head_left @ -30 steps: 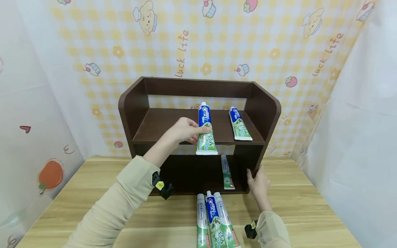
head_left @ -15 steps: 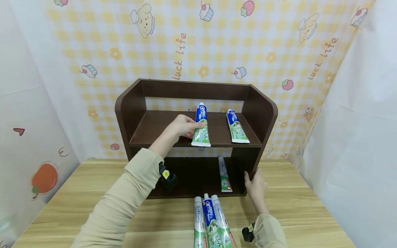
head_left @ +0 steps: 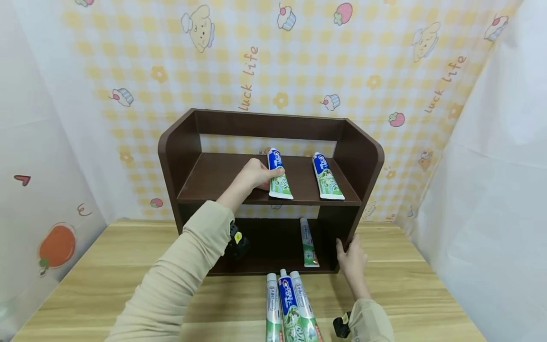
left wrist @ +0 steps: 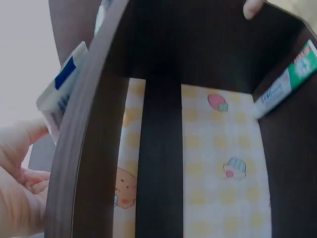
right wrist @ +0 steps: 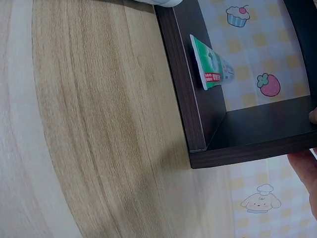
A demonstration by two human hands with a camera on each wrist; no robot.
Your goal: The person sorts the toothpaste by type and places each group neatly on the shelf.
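My left hand (head_left: pixel 256 174) pinches a blue-and-green Crest toothpaste tube (head_left: pixel 279 183) at the upper board of a dark brown two-tier shelf (head_left: pixel 273 124). Its cap points to the back, and its flat end lies near the board's front edge. Whether it bears fully on the board I cannot tell. To its right lies a second Crest toothpaste tube (head_left: pixel 328 178). Lower down, my right hand (head_left: pixel 353 261) grips the front edge of the shelf's right side panel, the thumb inside and the fingers outside. In the left wrist view the held tube (left wrist: pixel 64 82) is partly hidden by the board.
A silver-and-green toothpaste tube (head_left: pixel 309 244) lies on the lower tier, at the right. In front of the shelf, on the wooden table (head_left: pixel 410 285), a Crest tube (head_left: pixel 292 306) lies between two silver-and-green tubes (head_left: pixel 272 304). A patterned cloth (head_left: pixel 282 61) hangs behind.
My left hand has carried the toothpaste tube back and down, from in front of the upper board to over it. My right hand keeps its grip on the side panel.
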